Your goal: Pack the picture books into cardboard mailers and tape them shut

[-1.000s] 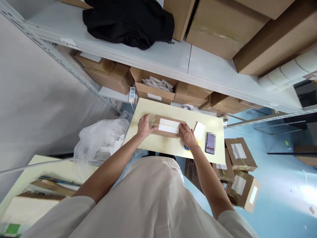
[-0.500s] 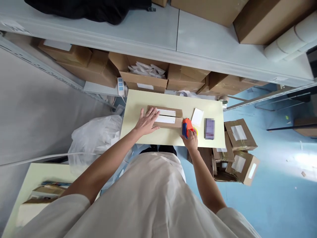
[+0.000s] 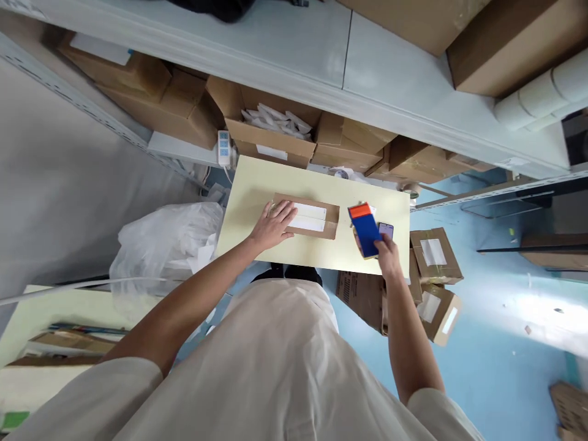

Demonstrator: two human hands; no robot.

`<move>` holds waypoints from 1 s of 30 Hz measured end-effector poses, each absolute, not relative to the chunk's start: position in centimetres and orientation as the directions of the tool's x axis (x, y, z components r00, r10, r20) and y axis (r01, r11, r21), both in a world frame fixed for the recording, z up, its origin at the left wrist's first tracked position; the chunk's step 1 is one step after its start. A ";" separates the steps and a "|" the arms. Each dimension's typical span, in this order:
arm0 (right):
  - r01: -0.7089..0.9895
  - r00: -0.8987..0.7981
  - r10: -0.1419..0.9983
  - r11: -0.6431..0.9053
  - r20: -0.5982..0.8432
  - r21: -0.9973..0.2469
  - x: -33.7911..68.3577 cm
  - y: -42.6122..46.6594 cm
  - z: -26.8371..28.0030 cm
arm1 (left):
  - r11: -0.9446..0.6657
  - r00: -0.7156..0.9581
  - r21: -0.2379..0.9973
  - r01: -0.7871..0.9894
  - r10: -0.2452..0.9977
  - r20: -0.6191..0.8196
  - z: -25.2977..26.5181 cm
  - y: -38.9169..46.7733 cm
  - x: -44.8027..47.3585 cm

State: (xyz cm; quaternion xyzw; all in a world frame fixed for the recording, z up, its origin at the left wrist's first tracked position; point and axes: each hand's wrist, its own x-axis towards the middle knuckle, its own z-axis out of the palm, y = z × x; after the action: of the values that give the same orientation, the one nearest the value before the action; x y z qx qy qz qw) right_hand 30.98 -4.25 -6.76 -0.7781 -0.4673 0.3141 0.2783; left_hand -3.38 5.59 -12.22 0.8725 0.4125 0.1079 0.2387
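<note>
A long cardboard box with white labels on top lies on the pale yellow table. My left hand rests on the box's left end, fingers outstretched and flat. To the right of the box, my right hand grips a blue and orange tape dispenser, apart from the box. The dispenser partly covers a white card behind it. Close beside my right hand lies a phone, its lower part hidden.
A shelf spans above the table's far side. Behind the table stands an open carton of white packets. A clear plastic bag bulges at the left. Several cartons are stacked on the floor at the right.
My right hand has carried the tape dispenser rightward, off the box's right end, and turned it. The dark gap along the box's top no longer shows. My left hand stays on the box.
</note>
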 end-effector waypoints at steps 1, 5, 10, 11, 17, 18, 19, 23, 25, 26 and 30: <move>0.498 0.392 0.904 -0.366 -0.173 -0.786 30.7 -3.6 -5.1 | -0.533 0.627 0.522 0.666 0.779 -0.004 -12.3 5.4 -3.4; 0.418 0.265 0.945 -0.292 -0.192 -0.860 26.6 0.9 -1.2 | -0.509 0.622 0.568 0.647 0.783 -0.005 -12.3 4.5 -3.4; 0.574 0.014 0.945 -0.274 -0.326 -0.771 22.3 5.6 -1.9 | -0.513 0.646 0.584 0.629 0.763 -0.026 -11.4 3.6 -3.6; 0.597 0.004 0.939 -0.279 -0.345 -0.753 22.3 6.0 -2.3 | -0.492 0.637 0.606 0.625 0.770 -0.032 -11.0 3.5 -3.7; 0.568 -0.028 0.936 -0.274 -0.351 -0.776 24.2 5.9 -4.0 | -0.114 0.244 0.882 0.457 0.970 -0.001 -8.8 3.8 -2.1; 0.552 -0.034 0.937 -0.271 -0.347 -0.788 24.5 5.8 -4.1 | -0.005 0.186 0.935 0.355 0.980 -0.065 -8.7 4.0 -1.5; 0.537 -0.040 0.938 -0.270 -0.344 -0.799 24.7 5.7 -4.2 | 0.122 0.165 0.964 0.236 0.973 -0.164 -8.6 4.4 -0.9; 0.528 -0.063 0.934 -0.268 -0.352 -0.806 25.0 5.6 -4.4 | 0.565 0.342 0.809 -0.164 0.802 -0.490 -8.8 6.2 1.2; 0.550 -0.070 0.934 -0.257 -0.350 -0.795 24.9 5.6 -4.3 | 0.629 0.369 0.742 -0.231 0.763 -0.531 -8.8 6.8 1.9; 0.560 -0.074 0.935 -0.248 -0.346 -0.790 24.8 5.5 -4.2 | 0.633 0.352 0.738 -0.233 0.762 -0.543 -8.7 7.0 2.2; 0.646 -0.078 0.950 -0.184 -0.303 -0.741 24.1 5.4 -3.4 | 0.542 0.217 0.821 -0.182 0.836 -0.504 -8.8 7.3 1.9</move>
State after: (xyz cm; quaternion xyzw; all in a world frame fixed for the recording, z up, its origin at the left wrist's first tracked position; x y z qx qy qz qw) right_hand 24.07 5.36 -3.42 -0.6530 -0.6111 0.4068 0.1864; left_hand 1.89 7.26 -8.81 0.3185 0.5136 0.3574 0.7121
